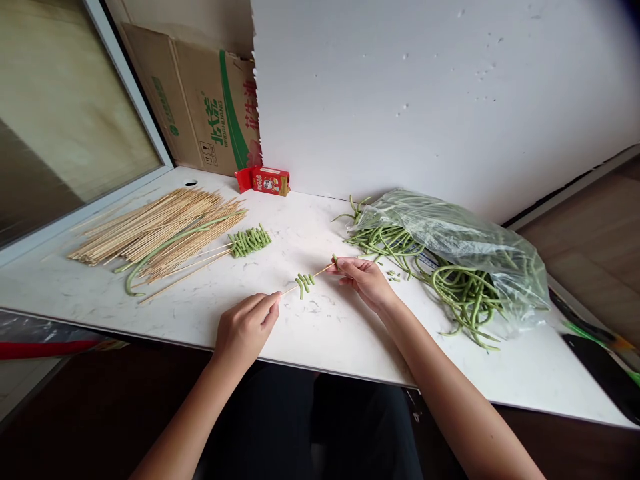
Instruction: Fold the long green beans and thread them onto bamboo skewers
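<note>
Held skewer (289,291): spans the gap between your 2 hands over the table (325,340), with about 4 short pieces (305,285) threaded midway.
Left hand (249,327): your thumb and fingers are pinched on the held skewer's near end.
Right hand (367,280): your fingertips are closed on 1 bean piece (335,259) at the held skewer's far tip; whether it is pierced, I cannot tell.
Loaded skewers (250,241): bunched left of and beyond the held skewer; they look done, their count hidden by overlap.
Bare sticks (165,220): a big unused pile, farther left of the held skewer.
Long beans (465,290): plenty left, right of the held skewer, spilling from the plastic bag (450,213).
Progress: this skewer looks partly filled, I judge.
</note>
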Demonstrator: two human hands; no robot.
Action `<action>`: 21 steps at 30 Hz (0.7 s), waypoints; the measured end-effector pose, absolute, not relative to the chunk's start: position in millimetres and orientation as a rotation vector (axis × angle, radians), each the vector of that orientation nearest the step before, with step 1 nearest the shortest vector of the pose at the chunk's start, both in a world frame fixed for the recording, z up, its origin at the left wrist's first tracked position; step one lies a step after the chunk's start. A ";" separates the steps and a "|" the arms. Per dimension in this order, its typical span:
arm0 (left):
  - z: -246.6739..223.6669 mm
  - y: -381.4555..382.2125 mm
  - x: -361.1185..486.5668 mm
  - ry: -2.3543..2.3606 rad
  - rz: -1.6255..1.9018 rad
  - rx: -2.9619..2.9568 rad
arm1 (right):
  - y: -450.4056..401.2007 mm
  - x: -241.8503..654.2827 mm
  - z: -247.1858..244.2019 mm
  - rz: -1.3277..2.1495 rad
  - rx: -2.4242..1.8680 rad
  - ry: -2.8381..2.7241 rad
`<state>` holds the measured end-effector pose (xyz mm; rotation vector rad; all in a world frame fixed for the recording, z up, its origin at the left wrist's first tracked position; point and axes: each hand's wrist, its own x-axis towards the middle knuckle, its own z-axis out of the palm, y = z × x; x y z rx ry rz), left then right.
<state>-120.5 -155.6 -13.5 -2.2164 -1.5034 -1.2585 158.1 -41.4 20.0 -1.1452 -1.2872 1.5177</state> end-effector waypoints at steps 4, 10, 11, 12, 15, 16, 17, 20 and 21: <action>-14.3 -156.3 -120.9 -1.520 -1.249 -2.216 | -41.3 158.5 18.1 1.509 -1.149 -1.305; -13.7 -157.0 -120.9 -1.526 -1.244 -2.212 | -42.3 157.5 17.6 1.484 -1.171 -1.326; -13.5 -156.8 -120.8 -1.523 -1.252 -2.212 | -42.7 157.2 18.5 1.490 -1.172 -1.323; -13.3 -156.7 -120.9 -1.522 -1.260 -2.217 | -43.1 157.0 19.5 1.499 -1.172 -1.318; -12.8 -156.2 -121.2 -1.530 -1.277 -2.246 | -43.8 157.1 22.3 1.533 -1.162 -1.304; -12.6 -156.1 -121.4 -1.534 -1.278 -2.256 | -43.7 157.4 22.7 1.539 -1.157 -1.306; -12.4 -156.1 -121.6 -1.535 -1.277 -2.264 | -43.4 157.7 22.7 1.539 -1.153 -1.311; -11.5 -156.1 -122.1 -1.530 -1.271 -2.276 | -42.0 158.5 21.1 1.506 -1.150 -1.351; -11.2 -156.1 -122.2 -1.526 -1.268 -2.278 | -41.6 158.7 20.5 1.489 -1.149 -1.369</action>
